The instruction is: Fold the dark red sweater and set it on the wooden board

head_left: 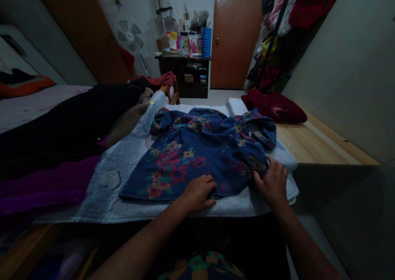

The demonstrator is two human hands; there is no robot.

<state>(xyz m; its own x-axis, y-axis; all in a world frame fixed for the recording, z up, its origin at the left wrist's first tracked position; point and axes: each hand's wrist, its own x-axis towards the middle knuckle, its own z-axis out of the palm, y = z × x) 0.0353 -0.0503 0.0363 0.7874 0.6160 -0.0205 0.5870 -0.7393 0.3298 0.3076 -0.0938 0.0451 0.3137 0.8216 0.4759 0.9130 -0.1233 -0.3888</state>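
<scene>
A blue floral garment (185, 160) lies spread on a white cloth (123, 181), with short sleeves at its far left and far right corners and wrinkles over its right half. My left hand (199, 193) rests at the garment's near edge, its fingers curled over the fabric; whether it grips a fold is hard to see. At the right edge of the garment, my right hand (272, 180) has thumb and fingers closed round the fabric.
Dark and purple clothes (55, 177) are heaped on the left. A dark red bundle (274, 106) lies on a wooden board (321, 142) at the right. Farther back stand a fan (131, 35), a dark cabinet (185, 76) and a brown door (236, 37).
</scene>
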